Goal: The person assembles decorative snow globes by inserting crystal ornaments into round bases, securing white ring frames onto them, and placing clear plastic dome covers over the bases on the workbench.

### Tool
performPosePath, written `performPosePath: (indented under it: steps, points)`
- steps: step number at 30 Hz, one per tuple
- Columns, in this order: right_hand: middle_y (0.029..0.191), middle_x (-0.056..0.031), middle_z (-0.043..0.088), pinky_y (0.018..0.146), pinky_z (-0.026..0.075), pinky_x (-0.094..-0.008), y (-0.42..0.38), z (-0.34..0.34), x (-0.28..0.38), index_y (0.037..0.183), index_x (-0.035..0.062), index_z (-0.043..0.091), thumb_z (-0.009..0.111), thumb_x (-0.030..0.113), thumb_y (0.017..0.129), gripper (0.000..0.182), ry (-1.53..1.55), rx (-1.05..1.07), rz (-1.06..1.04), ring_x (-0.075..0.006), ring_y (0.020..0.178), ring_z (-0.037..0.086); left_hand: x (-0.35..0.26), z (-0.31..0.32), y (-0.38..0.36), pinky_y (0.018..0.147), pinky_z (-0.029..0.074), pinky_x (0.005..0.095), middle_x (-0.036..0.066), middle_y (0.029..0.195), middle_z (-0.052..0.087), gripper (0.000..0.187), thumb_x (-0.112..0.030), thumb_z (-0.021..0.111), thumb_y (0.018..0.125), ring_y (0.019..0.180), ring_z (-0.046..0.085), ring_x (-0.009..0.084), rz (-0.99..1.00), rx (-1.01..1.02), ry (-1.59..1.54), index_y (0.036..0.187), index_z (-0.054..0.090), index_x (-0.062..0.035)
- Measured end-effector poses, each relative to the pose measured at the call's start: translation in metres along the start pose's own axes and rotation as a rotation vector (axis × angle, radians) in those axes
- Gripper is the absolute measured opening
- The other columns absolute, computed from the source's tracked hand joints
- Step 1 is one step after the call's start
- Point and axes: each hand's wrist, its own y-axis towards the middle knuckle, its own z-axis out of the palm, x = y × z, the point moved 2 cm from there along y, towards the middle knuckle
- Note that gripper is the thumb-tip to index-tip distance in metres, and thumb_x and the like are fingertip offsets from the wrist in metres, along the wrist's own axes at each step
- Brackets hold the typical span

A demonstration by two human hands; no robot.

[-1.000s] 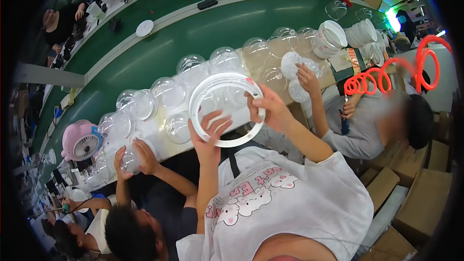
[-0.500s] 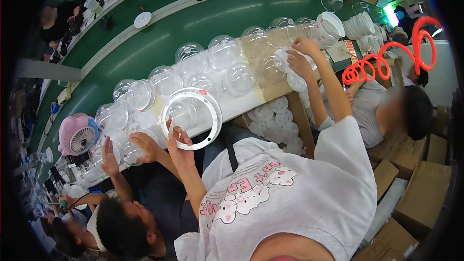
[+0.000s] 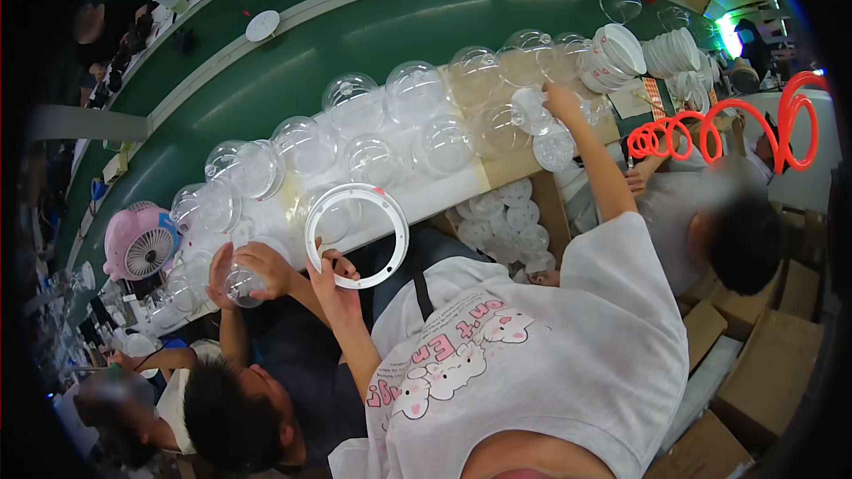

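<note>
My left hand grips the lower left rim of a white ring, held up in front of the bench, with a small red mark at its top. My right arm reaches across the bench, and my right hand pinches the edge of a translucent round disc. Just below that disc lies another translucent disc. Clear domes stand in rows to the left of my right hand, on white and brown sheeting. White stacked rings sit beyond it.
A co-worker's hands hold a clear dome at left, near a pink fan. Another person sits at right by a red coiled hose. An open box of translucent discs is below the bench.
The other person's arm has withdrawn from beside my right hand. The disc at my right hand shows more fully. The ring has tilted slightly. The left co-worker's hands have come together around a dome.
</note>
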Motion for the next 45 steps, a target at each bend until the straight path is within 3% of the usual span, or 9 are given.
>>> performPosePath:
  steps: [2, 9, 16, 23, 27, 31, 34, 37, 45]
  points:
    - [0.062, -0.0111, 0.063, 0.057, 0.049, -0.0349, -0.01, -0.035, 0.003, 0.102, 0.0113, 0.059, 0.064, 0.017, 0.069, 0.033, 0.154, 0.147, 0.123, -0.0231, 0.055, 0.063, 0.003, 0.0, 0.005, 0.047, 0.047, 0.0216, 0.007, 0.089, 0.054, 0.045, -0.017, 0.055, 0.088, 0.062, 0.054, 0.0116, -0.013, 0.026, 0.025, 0.126, 0.037, -0.0041]
    - [0.062, -0.0096, 0.063, 0.056, 0.048, -0.0279, -0.05, -0.108, -0.003, 0.1, 0.0057, 0.059, 0.063, 0.021, 0.076, 0.028, 0.514, -0.098, 0.172, -0.0166, 0.057, 0.063, 0.002, 0.038, 0.011, 0.065, 0.056, 0.0305, 0.01, 0.097, 0.054, 0.041, -0.012, 0.056, 0.086, 0.083, 0.061, 0.0225, -0.013, -0.017, 0.168, 0.122, 0.038, -0.0037]
    - [0.07, -0.0062, 0.064, 0.058, 0.047, -0.0223, -0.135, -0.24, 0.124, 0.097, 0.0025, 0.061, 0.056, 0.014, 0.085, 0.018, 0.876, -0.38, 0.197, -0.0113, 0.062, 0.062, 0.004, 0.094, 0.012, 0.081, 0.052, 0.0371, 0.018, 0.113, 0.051, 0.046, -0.004, 0.058, 0.083, 0.102, 0.057, 0.0317, 0.093, 0.122, 0.239, 0.122, 0.034, -0.0019]
    - [0.076, -0.0026, 0.063, 0.057, 0.046, -0.0182, -0.178, -0.317, 0.222, 0.097, 0.0002, 0.062, 0.058, 0.01, 0.085, 0.016, 1.18, -0.124, -0.064, -0.0066, 0.061, 0.058, 0.017, 0.126, 0.007, 0.084, 0.05, 0.0362, 0.02, 0.119, 0.049, 0.055, -0.003, 0.064, 0.078, 0.107, 0.054, 0.0305, 0.121, 0.279, 0.074, 0.123, 0.032, -0.0024]
    - [0.079, -0.0035, 0.065, 0.057, 0.047, -0.0193, -0.179, -0.317, 0.269, 0.097, 0.0008, 0.062, 0.058, 0.01, 0.084, 0.016, 1.153, 0.105, -0.273, -0.0072, 0.063, 0.06, 0.009, 0.102, 0.009, 0.081, 0.052, 0.0366, 0.019, 0.119, 0.05, 0.057, -0.009, 0.066, 0.079, 0.103, 0.056, 0.0254, 0.101, 0.264, 0.021, 0.124, 0.031, -0.0054]
    - [0.082, -0.0042, 0.065, 0.059, 0.046, -0.0213, -0.174, -0.335, 0.316, 0.098, 0.0052, 0.063, 0.065, 0.007, 0.077, 0.021, 0.758, 0.169, -0.591, -0.0096, 0.062, 0.058, 0.0, 0.086, 0.005, 0.077, 0.052, 0.0313, 0.013, 0.116, 0.052, 0.053, -0.014, 0.065, 0.081, 0.098, 0.057, 0.0189, 0.039, 0.255, -0.082, 0.123, 0.034, -0.0082]
    - [0.081, -0.0043, 0.063, 0.06, 0.046, -0.0243, -0.158, -0.331, 0.331, 0.097, 0.0088, 0.064, 0.067, 0.011, 0.075, 0.022, 0.515, 0.073, -0.795, -0.0136, 0.061, 0.058, 0.0, 0.075, 0.008, 0.08, 0.051, 0.0293, 0.009, 0.114, 0.053, 0.048, -0.017, 0.063, 0.083, 0.099, 0.056, 0.0164, -0.004, 0.246, -0.11, 0.123, 0.036, -0.0093]
    - [0.081, -0.0063, 0.062, 0.061, 0.047, -0.0275, -0.149, -0.354, 0.354, 0.092, 0.0073, 0.063, 0.066, 0.014, 0.076, 0.018, 0.074, -0.235, -1.096, -0.0169, 0.062, 0.059, 0.005, 0.055, 0.017, 0.084, 0.049, 0.0332, 0.008, 0.117, 0.051, 0.045, -0.015, 0.06, 0.085, 0.104, 0.054, 0.018, 0.018, 0.218, -0.145, 0.123, 0.036, -0.0098]
    - [0.072, -0.0077, 0.06, 0.051, 0.046, -0.0285, -0.136, -0.322, 0.36, 0.084, 0.0055, 0.06, 0.065, 0.026, 0.079, 0.021, 0.493, -0.208, -0.79, -0.0212, 0.058, 0.061, -0.021, 0.049, 0.008, 0.087, 0.047, 0.0368, 0.01, 0.12, 0.049, 0.048, -0.016, 0.062, 0.084, 0.107, 0.052, 0.021, 0.017, 0.19, -0.301, 0.124, 0.034, -0.0108]
